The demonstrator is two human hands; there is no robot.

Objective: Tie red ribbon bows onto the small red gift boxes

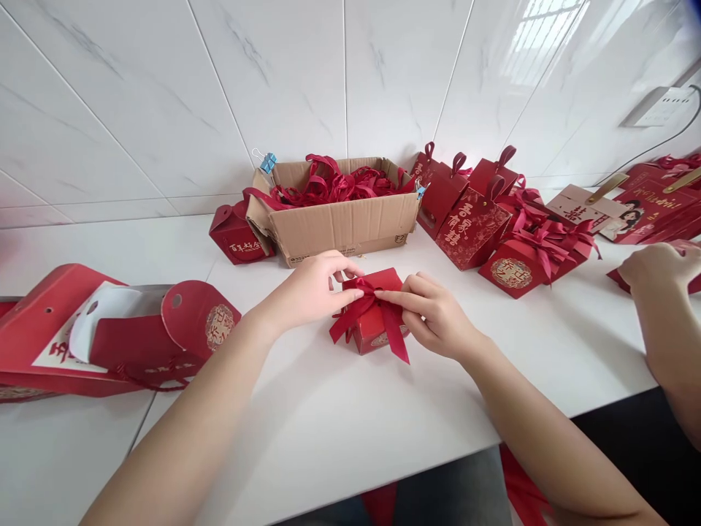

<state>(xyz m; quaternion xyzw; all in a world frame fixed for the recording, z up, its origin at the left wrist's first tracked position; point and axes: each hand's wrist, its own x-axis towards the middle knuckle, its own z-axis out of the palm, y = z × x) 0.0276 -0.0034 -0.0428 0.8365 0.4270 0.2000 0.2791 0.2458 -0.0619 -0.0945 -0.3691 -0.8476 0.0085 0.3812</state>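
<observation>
A small red gift box [390,280] sits on the white table in front of me, with a gold emblem on its near side. Around it runs a dark red ribbon [392,332], knotted in a bow on top with its tails hanging over the front. My left hand [315,288] comes from the left, thumb and fingers closed on the bow's left loop. From the right, my right hand [432,314] has its index fingertip at the knot and its other fingers curled in at the bow's right side. The fingers partly hide the bow.
Behind stands a cardboard box [350,226] full of red ribbons [345,186], beside a red box [235,234]. Large red boxes [136,336] lie left; handled boxes [471,226] and bow-tied boxes [539,256] stand right. Another person's hand [657,267] is far right.
</observation>
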